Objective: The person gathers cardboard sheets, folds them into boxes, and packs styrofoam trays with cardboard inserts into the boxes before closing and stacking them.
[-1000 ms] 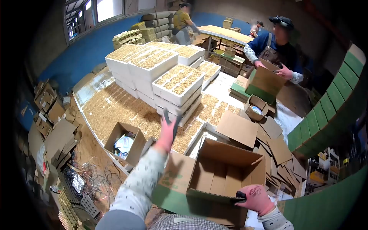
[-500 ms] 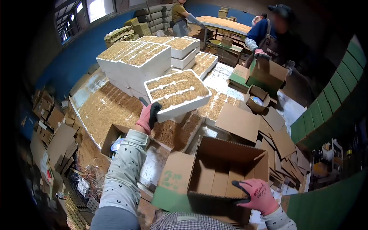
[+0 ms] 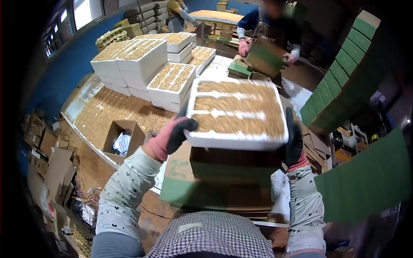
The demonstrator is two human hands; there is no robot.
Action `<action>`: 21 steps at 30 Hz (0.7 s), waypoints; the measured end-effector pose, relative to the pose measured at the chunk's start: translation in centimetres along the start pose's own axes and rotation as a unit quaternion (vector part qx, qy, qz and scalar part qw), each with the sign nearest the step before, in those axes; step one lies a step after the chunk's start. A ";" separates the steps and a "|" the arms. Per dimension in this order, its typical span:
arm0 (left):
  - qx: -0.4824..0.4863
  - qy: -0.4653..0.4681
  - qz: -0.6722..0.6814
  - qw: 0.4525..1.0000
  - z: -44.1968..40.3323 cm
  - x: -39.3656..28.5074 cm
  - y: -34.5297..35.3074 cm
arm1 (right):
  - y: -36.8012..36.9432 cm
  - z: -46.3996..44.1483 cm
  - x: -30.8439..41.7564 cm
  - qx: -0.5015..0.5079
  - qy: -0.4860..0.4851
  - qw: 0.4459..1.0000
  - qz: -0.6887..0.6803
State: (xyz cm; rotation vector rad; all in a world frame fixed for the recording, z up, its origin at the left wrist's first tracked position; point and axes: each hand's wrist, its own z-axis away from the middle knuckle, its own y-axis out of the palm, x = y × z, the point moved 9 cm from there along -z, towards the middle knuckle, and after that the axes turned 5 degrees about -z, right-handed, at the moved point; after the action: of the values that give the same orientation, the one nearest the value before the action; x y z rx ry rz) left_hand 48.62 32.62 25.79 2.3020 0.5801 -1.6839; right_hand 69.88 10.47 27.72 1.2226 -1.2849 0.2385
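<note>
A white foam tray (image 3: 232,142) packed with tan, straw-like rows and white strips between them is raised in front of me, slightly blurred. My left hand (image 3: 172,132), in a pink glove with dark fingers, grips its left end. The opposite end is gripped by my right hand (image 3: 295,139), gloved alike. Right below the tray stands an open cardboard box (image 3: 232,172), brown with green lower parts; the tray covers much of its opening. A brown-and-green flap (image 3: 176,185) juts out at the box's left.
Stacked white foam trays (image 3: 142,73) stand on the table, its near-left surface (image 3: 112,103) strewn with tan bits. A small carton (image 3: 124,133) holds packets. Across the table a person (image 3: 269,34) handles a green-and-brown box (image 3: 269,56). Green boxes (image 3: 344,60) are stacked at right.
The foam tray has come toward me and right, over the open box. My right hand has left the box's edge and taken the tray's right end. The person opposite has tilted their box.
</note>
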 end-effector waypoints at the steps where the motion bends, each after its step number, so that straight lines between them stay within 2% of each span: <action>1: 0.013 -0.060 0.070 0.996 0.2 0.4 1.6 | -2.9 1.0 0.5 0.034 -0.019 0.974 0.221; 2: 0.018 -0.121 0.134 0.983 0.6 0.8 3.2 | -4.8 2.1 1.0 -0.015 0.011 0.958 0.286; 4: 0.053 -0.076 -0.013 0.996 1.1 -2.1 4.6 | -5.9 4.9 3.3 -0.033 -0.009 0.895 0.445; 6: 0.019 -0.069 0.053 0.996 2.8 0.8 3.9 | -2.7 8.3 5.5 0.090 -0.155 0.755 0.631; 7: -0.021 -0.012 -0.059 0.998 4.0 2.4 3.4 | -0.7 9.4 5.7 0.155 -0.225 0.705 0.655; 8: -0.063 0.037 -0.177 0.982 5.4 3.0 3.0 | 1.1 9.3 5.2 0.208 -0.237 0.738 0.597; 9: -0.092 0.077 -0.312 0.942 5.7 0.6 3.6 | 0.7 7.6 4.0 0.132 -0.122 0.827 0.533; 10: -0.085 -0.049 -0.372 0.923 5.7 2.9 3.2 | 1.6 6.3 1.9 0.065 0.018 0.899 0.434; 11: -0.129 -0.062 -0.174 0.974 5.6 2.5 3.1 | 2.4 5.7 -0.1 -0.038 0.136 0.939 0.315; 12: -0.073 -0.194 0.145 0.967 5.6 6.1 3.9 | 4.2 4.5 -1.5 0.026 0.146 0.944 0.295; 14: -0.020 -0.161 0.108 0.981 5.5 3.6 3.3 | 2.3 3.4 -3.6 0.088 0.288 0.873 0.384; 15: -0.005 -0.182 0.087 0.979 6.1 1.7 3.4 | 1.3 3.8 -3.6 0.061 0.372 0.797 0.471; 16: 0.012 -0.198 0.068 0.978 6.4 0.8 3.6 | -4.0 2.7 -4.6 0.128 0.285 0.745 0.590; 17: 0.011 -0.066 0.001 0.998 6.4 1.3 2.9 | 0.2 3.4 -4.5 0.188 0.301 0.644 0.677; 19: -0.007 -0.172 -0.024 0.985 8.2 0.5 -0.2 | 6.0 4.6 -6.0 0.274 0.288 0.486 0.778; 20: -0.016 -0.224 -0.034 0.974 9.2 0.0 -1.8 | 5.6 4.7 -7.7 0.307 0.258 0.438 0.805; 21: -0.045 -0.196 -0.141 0.969 8.9 1.4 -6.3 | 3.3 4.5 -9.8 0.301 0.276 0.384 0.828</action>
State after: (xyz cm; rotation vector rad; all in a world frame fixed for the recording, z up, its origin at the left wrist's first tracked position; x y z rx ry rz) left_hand 38.56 34.87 22.00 1.8148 0.9029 -2.1185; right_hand 61.35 12.88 20.70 -0.2865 -1.3007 2.5124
